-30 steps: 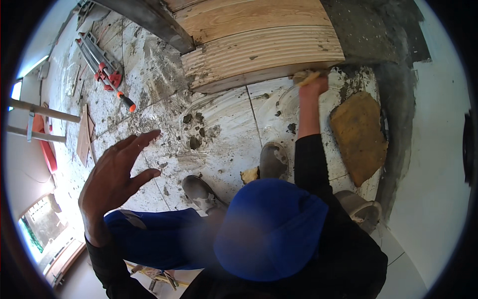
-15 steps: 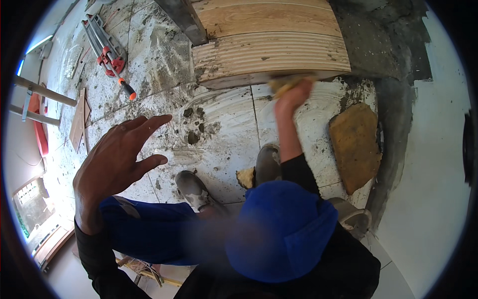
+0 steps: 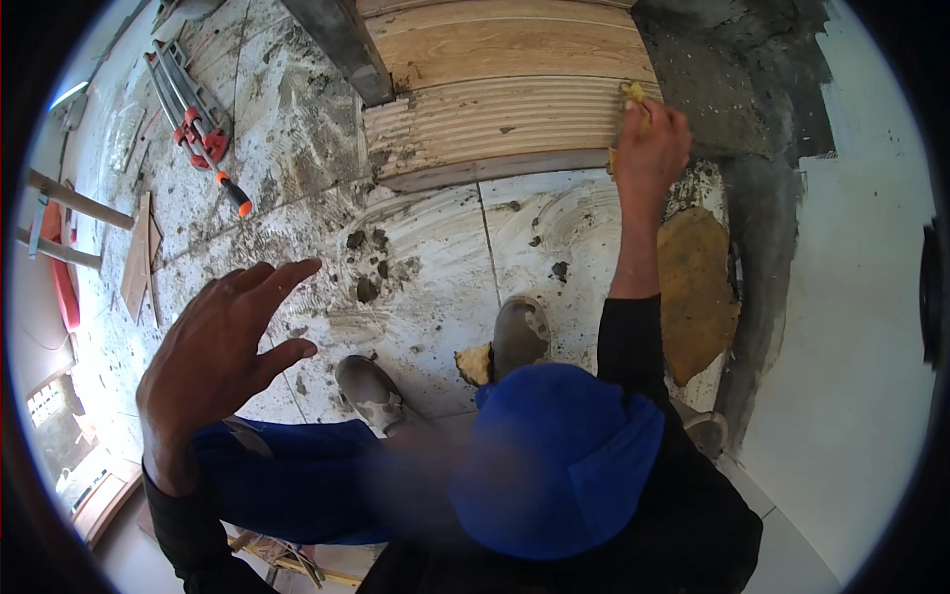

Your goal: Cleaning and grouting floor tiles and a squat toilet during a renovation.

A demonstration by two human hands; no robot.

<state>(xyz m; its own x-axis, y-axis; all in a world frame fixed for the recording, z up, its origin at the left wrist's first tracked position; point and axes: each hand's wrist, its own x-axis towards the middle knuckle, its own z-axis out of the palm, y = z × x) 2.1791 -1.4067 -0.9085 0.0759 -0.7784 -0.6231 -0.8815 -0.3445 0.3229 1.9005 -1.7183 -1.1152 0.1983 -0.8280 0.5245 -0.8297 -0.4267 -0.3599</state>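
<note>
My right hand (image 3: 653,153) is closed round a yellow sponge (image 3: 631,91). It sits at the right end of a wood-look tiled step (image 3: 495,49), over the grooved front strip (image 3: 505,121). Parts of the sponge show past the fingers, and the rest is hidden by the hand. Grey smears and small lumps lie along the strip's left end. My left hand (image 3: 218,346) hovers at the left over the dirty floor, with fingers apart and nothing in it.
A tile cutter (image 3: 198,129) with red parts lies far left on the mortar-smeared floor (image 3: 426,228). A grey post (image 3: 346,49) stands at the step's left. A flat brown slab (image 3: 698,297) lies by the right wall. A small yellowish chunk (image 3: 475,364) sits beside my shoe (image 3: 522,335).
My right hand has moved with the sponge from the step's front edge to the right and farther away, up onto the strip's right end. My left hand has stayed open in nearly the same place.
</note>
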